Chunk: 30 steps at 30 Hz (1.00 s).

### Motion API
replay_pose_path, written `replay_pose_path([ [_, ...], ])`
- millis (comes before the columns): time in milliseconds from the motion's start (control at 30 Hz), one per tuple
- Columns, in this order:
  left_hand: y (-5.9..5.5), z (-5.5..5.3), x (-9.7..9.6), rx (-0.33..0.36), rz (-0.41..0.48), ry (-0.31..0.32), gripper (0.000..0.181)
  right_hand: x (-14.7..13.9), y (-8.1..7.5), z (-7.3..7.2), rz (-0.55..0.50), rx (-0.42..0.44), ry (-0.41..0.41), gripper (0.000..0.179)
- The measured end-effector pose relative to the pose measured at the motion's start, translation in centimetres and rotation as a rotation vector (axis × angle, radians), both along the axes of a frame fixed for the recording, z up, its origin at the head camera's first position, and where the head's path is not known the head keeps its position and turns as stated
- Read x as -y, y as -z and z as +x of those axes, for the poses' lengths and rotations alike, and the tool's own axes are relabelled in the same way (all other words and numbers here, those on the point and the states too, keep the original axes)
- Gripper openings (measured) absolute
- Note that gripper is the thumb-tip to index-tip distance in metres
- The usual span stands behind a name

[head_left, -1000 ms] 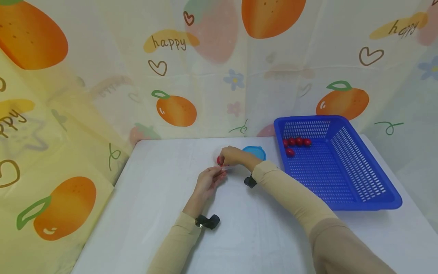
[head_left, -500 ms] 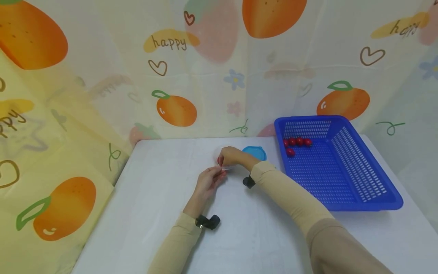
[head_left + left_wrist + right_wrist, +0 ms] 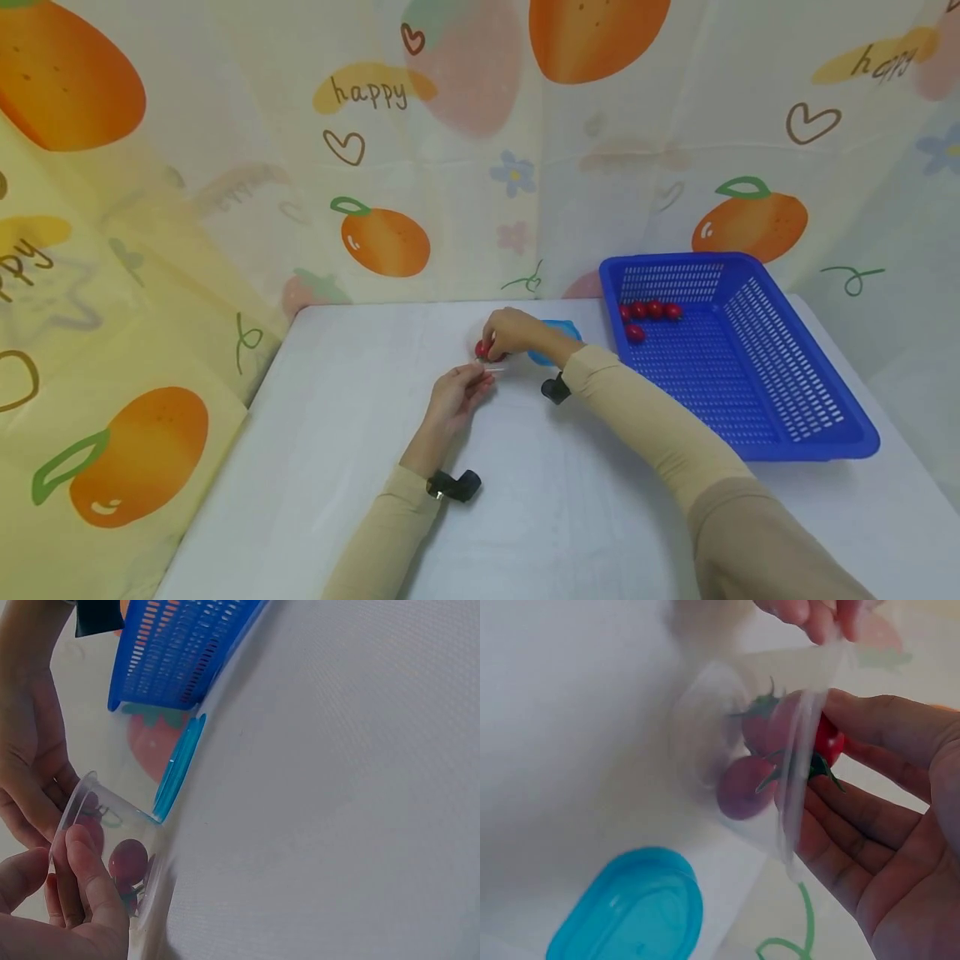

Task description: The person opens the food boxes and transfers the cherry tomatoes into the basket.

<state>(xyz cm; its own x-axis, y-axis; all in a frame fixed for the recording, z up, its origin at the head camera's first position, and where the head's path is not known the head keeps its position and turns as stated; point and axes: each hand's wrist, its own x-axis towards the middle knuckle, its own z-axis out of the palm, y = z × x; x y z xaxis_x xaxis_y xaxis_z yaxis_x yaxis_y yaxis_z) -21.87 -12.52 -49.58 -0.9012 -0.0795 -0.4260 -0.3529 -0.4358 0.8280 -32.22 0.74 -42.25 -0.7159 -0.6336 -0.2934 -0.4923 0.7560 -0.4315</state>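
Clear plastic forms the small cup (image 3: 491,367) on the white table (image 3: 337,467); in the head view the left hand (image 3: 457,396) pinches its rim while the right hand (image 3: 513,333) holds a cherry tomato (image 3: 482,348) at its mouth, a blue lid (image 3: 558,342) behind, a blue basket (image 3: 787,433) to the right. Left wrist view: fingers (image 3: 90,877) curl round the cup's rim, tomatoes inside. Right wrist view: curled fingers (image 3: 885,757) press a tomato (image 3: 826,741) against the cup's edge.
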Motion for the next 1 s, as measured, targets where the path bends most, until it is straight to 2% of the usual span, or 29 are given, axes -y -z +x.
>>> replay_pose_path([
  [233, 0.1, 0.0, 0.0, 0.024, -0.011, -0.01, 0.026, -1.5, -2.1, -0.4, -0.052, -0.029, -0.003, 0.018],
  [367, 0.1, 0.0, 0.0, 0.039, -0.032, -0.008, 0.029, -2.5, -2.8, -1.0, -0.08, -0.035, 0.011, 0.017],
  [567, 0.0, 0.1, 0.0, 0.036, -0.033, 0.004, 0.034, -3.7, -4.1, -1.5, -0.053, -0.037, 0.051, 0.021],
  [767, 0.2, 0.1, -0.1, 0.008, -0.009, 0.0, 0.028, -5.0, -5.5, -1.9, -0.043, -0.051, 0.1, 0.025],
  [1000, 0.1, 0.1, 0.0, 0.009, -0.016, 0.006, 0.028, -6.7, -6.6, -2.3, -0.055, -0.074, 0.104, 0.026],
])
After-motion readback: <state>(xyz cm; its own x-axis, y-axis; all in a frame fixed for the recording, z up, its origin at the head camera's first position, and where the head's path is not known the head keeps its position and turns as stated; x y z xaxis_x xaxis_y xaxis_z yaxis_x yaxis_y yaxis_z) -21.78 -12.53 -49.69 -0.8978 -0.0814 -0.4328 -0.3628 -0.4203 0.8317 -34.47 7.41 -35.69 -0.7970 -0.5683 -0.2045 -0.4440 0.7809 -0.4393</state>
